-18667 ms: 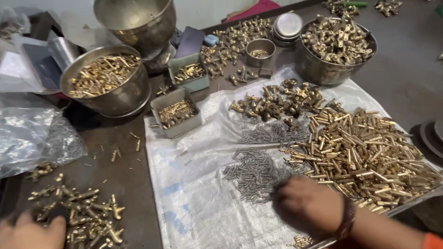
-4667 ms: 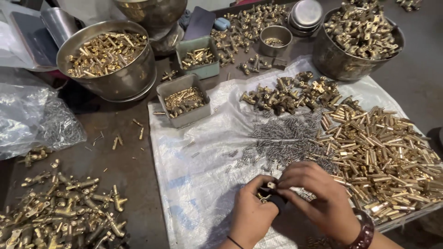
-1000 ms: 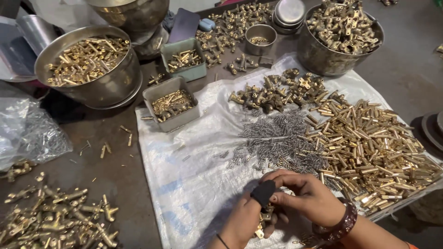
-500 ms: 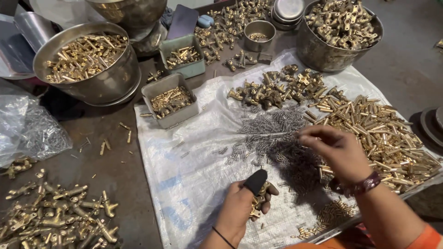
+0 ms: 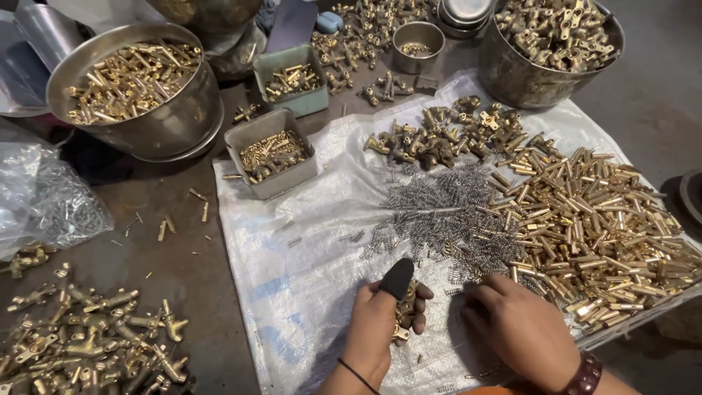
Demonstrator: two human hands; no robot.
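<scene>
**Desk:** Brass in the left hand [image 5: 380,325], is it?

**Photographer:** Yes. The fingers are curled shut around a small brass fitting [image 5: 404,313], held upright just above the white plastic sheet [image 5: 292,263], near centre. A black cap [image 5: 398,278] covers the thumb, likely to spare the skin from the metal.

**Desk:** And the right hand [image 5: 519,329]?

**Photographer:** It lies flat, fingers spread, palm down on the sheet just right of the left; the two are close but apart. The fingertips touch the near edge of a scatter of small steel springs [image 5: 446,212]. Whether a spring is pinched, I cannot tell.

**Desk:** Why the layout?

**Photographer:** Everything sits within arm's reach, it seems. Right of the springs is a heap of brass tubes [image 5: 592,219]; beyond them a cluster of brass valve bodies [image 5: 446,135]. Two small grey trays [image 5: 274,153] of brass bits stand at the sheet's far left corner, a steel bowl [image 5: 139,91] of brass pieces further left. Near left, on the bare table, lies a pile of assembled-looking brass fittings [image 5: 88,344].
</scene>
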